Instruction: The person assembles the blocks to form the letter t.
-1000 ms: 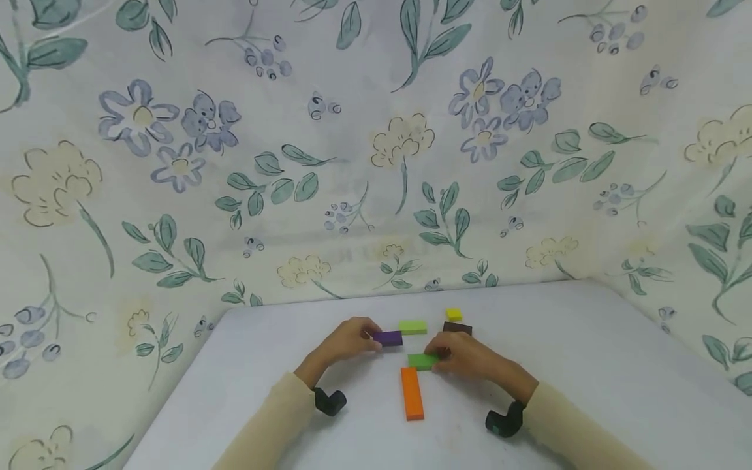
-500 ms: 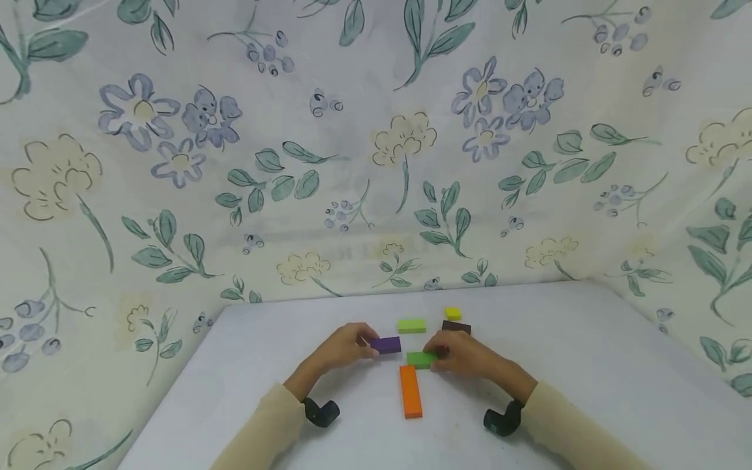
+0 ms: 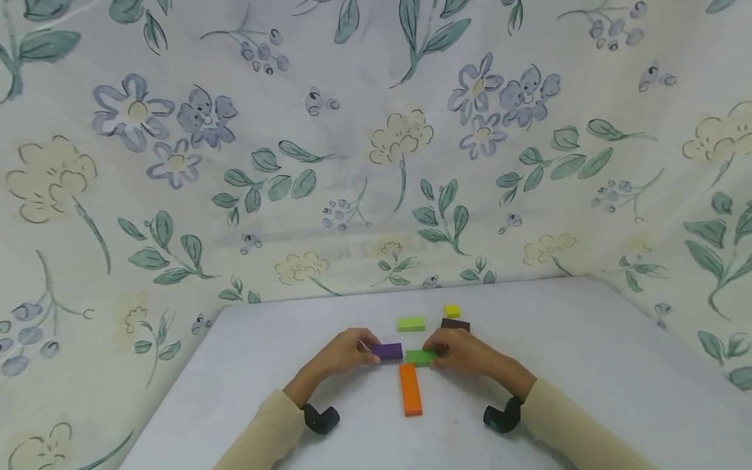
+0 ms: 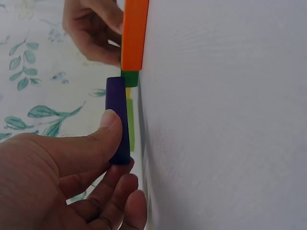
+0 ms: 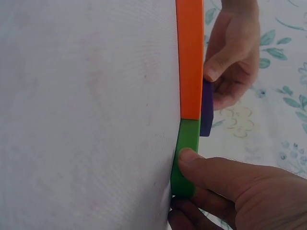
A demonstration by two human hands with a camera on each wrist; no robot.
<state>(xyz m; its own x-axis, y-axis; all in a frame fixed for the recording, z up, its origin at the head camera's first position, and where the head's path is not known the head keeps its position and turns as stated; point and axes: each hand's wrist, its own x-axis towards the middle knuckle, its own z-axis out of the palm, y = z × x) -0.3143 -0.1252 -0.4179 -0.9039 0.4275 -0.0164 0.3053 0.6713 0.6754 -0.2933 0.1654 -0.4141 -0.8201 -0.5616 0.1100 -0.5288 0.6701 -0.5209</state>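
The left hand [image 3: 343, 350] was clamped on the purple block [image 3: 388, 352], thumb on one side, fingers behind, gripping its left end. The right hand [image 3: 467, 352] was clamped on the green block [image 3: 419, 358], pinching its right end between thumb and fingers. The hands were apart, facing each other, with the free ends of the two blocks between them. Purple's right end stood just beside green's left end, a slim gap showing from above. Couldn't tell whether purple sat fully on the table [image 3: 217, 372].

Orange block [image 3: 410, 390] lay flat on the near side, long way pointing toward the person, its far end touching the near side of green around green's left end. Nobody was holding it.

Far side: light green block [image 3: 410, 324] lay flat, left to right, well clear of both hands. Dark brown block [image 3: 455, 324] sat just beyond the right hand, partly hidden by it. Small yellow block [image 3: 452, 311] lay just past the brown one, farthest of the lot.

Each wrist carried a black device [image 3: 322, 419], below cream sleeves [image 3: 258, 431]. Table was white; behind it and down both sides hung pale cloth [image 3: 352, 78] printed with blue and cream flowers and green leaves.
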